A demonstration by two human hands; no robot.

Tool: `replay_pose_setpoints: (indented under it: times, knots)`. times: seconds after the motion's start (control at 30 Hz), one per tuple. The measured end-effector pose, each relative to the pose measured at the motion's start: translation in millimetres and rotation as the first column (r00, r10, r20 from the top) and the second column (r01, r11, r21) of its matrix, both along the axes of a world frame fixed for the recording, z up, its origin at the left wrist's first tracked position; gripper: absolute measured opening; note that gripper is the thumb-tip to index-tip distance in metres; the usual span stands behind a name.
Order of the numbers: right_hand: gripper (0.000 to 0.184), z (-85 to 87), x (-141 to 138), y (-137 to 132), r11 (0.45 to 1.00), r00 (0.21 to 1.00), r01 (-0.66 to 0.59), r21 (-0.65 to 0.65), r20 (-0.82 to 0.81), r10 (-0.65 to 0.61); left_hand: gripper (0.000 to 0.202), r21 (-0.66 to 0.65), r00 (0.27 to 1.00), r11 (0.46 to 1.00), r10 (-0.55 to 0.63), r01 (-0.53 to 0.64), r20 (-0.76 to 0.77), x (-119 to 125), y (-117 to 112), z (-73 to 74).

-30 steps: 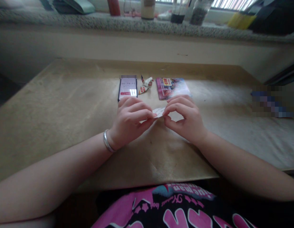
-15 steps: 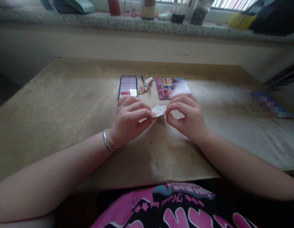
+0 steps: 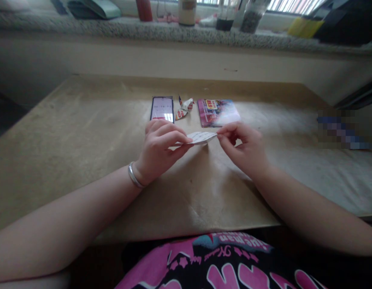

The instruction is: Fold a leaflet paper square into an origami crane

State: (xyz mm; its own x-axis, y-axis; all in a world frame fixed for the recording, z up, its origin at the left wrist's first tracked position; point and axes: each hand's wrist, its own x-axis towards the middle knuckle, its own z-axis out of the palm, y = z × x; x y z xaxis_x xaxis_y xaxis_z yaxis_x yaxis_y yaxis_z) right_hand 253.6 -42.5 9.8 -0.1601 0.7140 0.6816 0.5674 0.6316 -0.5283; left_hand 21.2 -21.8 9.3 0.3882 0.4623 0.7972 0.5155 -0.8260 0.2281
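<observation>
A folded piece of printed white paper (image 3: 202, 137) is held just above the table between my two hands. My left hand (image 3: 162, 140), with a silver bangle at its wrist, pinches the paper's left part between thumb and fingers. At the paper's right tip, the thumb and forefinger of my right hand (image 3: 243, 145) are closed in a pinch. Beyond my left hand lies a phone (image 3: 162, 107) showing a timer, its lower end hidden by the fingers. Beside the phone sits a folded paper crane (image 3: 184, 108) with red and white print.
A stack of colourful printed sheets (image 3: 218, 112) lies behind my right hand on the tan-covered table (image 3: 92, 120). A blurred-out item (image 3: 345, 130) is at the table's right side. Bottles and jars stand on the speckled windowsill (image 3: 168, 29) at the back.
My right hand has moved slightly right with its pinch at the paper's tip, and more of the paper now shows between my hands. My left hand has shifted a little left.
</observation>
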Motion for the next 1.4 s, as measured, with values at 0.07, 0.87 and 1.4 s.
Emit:
replay_pose_setpoints:
  times: [0.07,0.87,1.4]
  knots:
    - [0.003,0.4,-1.4,-1.8,1.0,1.0,-0.002,-0.029,0.009,0.003,0.01,-0.001,1.0,1.0,0.0,0.0,0.007,-0.4,0.0,0.5]
    - [0.052,-8.5,-0.5,21.1,0.648,0.818,-0.37,-0.666,-0.564,-0.113,0.015,-0.174,0.963,0.951,-0.266,0.256,-0.037,-9.3,13.3,-8.8]
    - [0.039,-15.8,1.4,24.5,0.625,0.779,-0.451,-0.637,-0.623,-0.074,0.067,-0.709,0.831,0.493,-0.055,0.504,0.553,0.9,14.3,-18.9]
